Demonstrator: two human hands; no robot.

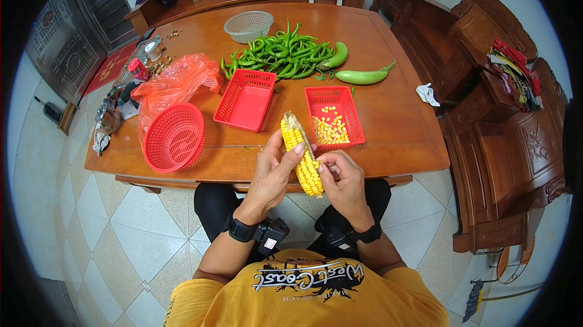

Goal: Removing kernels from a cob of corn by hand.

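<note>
A yellow corn cob (304, 163) is held at a tilt above my lap, by the table's near edge. My left hand (276, 167) grips it from the left, thumb across the kernels. A strip along its right side is bare of kernels. The thumb and forefinger of my right hand (342, 179) pinch at the kernels beside that strip; whether a loose kernel is between them I cannot tell. Just beyond the cob stands a red rectangular plastic basket (359, 126) with loose corn kernels (331, 130) spread over its bottom.
On the wooden table (396, 135) are an empty red rectangular basket (241, 104), a round red basket (175, 138), a red plastic bag (180, 79), a heap of green chili peppers (282, 53), green eggplants (362, 77) and a grey colander (248, 26). Jars (108, 115) line the left edge.
</note>
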